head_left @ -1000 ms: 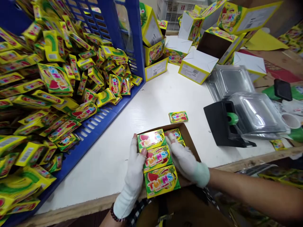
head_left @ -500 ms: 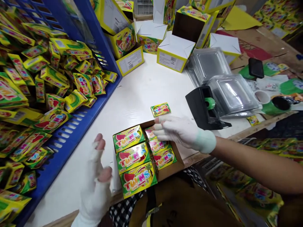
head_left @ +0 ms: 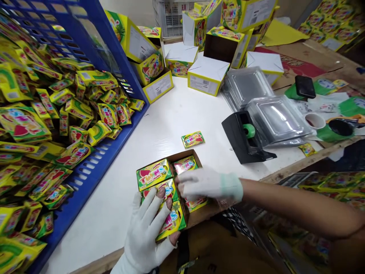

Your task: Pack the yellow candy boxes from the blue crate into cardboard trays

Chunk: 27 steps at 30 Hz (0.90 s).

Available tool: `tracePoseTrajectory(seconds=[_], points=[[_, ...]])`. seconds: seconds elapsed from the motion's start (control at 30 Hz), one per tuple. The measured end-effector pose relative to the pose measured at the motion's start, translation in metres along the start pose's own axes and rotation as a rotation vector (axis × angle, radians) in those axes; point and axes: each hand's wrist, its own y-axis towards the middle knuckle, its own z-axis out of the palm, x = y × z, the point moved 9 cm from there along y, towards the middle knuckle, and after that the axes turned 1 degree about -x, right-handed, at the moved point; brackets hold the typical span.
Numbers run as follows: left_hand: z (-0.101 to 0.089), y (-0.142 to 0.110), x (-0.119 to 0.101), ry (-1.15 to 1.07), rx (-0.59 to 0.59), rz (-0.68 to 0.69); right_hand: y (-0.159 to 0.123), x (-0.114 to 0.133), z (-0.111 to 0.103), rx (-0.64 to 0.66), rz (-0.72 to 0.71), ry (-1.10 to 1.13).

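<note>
In front of me is a shallow cardboard box with two columns of yellow-green TWINS candy packs lying face up. My left hand, in a white glove with bare fingertips, rests with spread fingers over the lower left packs. My right hand, gloved the same way, lies across the right column, its fingers stretched towards the middle gap; it partly hides the packs there. Just beyond the box, a single TWINS pack lies on the white table.
A blue plastic crate heaped with loose packs stands at left. Yellow display boxes line the back. At right sit a black tape dispenser, stacked clear plastic trays, green tape rolls and a black phone-like object.
My left hand has come right, from beside the box onto its left packs. My right hand has moved down and slightly left over the right column, uncovering the top right pack.
</note>
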Motion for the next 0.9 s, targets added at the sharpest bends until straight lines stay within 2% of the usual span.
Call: tracePoseTrajectory(seconds=[0.03, 0.07, 0.1, 0.13, 0.17, 0.2, 0.27, 0.33, 0.43, 0.5, 0.57, 0.63, 0.7, 0.8, 0.87, 0.9], points=[[-0.002, 0.0, -0.001, 0.011, 0.003, 0.002, 0.008, 0.005, -0.017, 0.037, -0.041, -0.002], [-0.004, 0.0, -0.002, 0.02, 0.008, 0.004, 0.02, 0.011, -0.045, -0.057, -0.106, -0.065], [-0.006, 0.0, -0.003, 0.027, 0.016, 0.005, 0.032, 0.013, -0.072, -0.171, -0.162, -0.173], [-0.008, 0.0, -0.004, 0.031, 0.027, 0.001, 0.046, 0.011, -0.09, -0.219, -0.193, -0.333], [-0.01, 0.0, -0.005, 0.033, 0.038, -0.007, 0.061, 0.004, -0.098, -0.204, -0.185, -0.515], [-0.013, 0.001, -0.006, 0.032, 0.046, -0.015, 0.076, -0.008, -0.1, -0.139, -0.16, -0.673], [-0.019, 0.005, -0.01, 0.017, 0.055, -0.009, 0.095, -0.031, -0.089, 0.037, -0.156, -0.927], [-0.024, 0.013, -0.02, -0.003, 0.079, 0.04, 0.101, -0.046, -0.082, 0.115, -0.131, -1.072], [-0.023, 0.037, -0.04, -0.021, 0.178, 0.123, 0.098, -0.058, -0.094, 0.061, 0.049, -1.109], [-0.011, 0.057, -0.054, -0.069, 0.32, 0.162, 0.091, -0.065, -0.108, 0.042, 0.191, -1.098], [0.003, 0.073, -0.066, -0.138, 0.44, 0.172, 0.083, -0.067, -0.121, 0.039, 0.273, -1.114], [0.017, 0.084, -0.071, -0.183, 0.473, 0.155, 0.075, -0.067, -0.13, 0.037, 0.289, -1.138], [0.034, 0.086, -0.068, -0.194, 0.47, 0.136, 0.066, -0.067, -0.132, 0.06, 0.247, -1.18], [0.061, 0.073, -0.062, -0.159, 0.514, 0.153, 0.057, -0.063, -0.115, 0.138, -0.001, -1.297], [0.072, 0.065, -0.058, -0.09, 0.514, 0.174, 0.054, -0.064, -0.101, 0.193, -0.166, -1.338], [0.075, 0.062, -0.059, -0.044, 0.513, 0.198, 0.054, -0.067, -0.097, 0.215, -0.2, -1.338]])
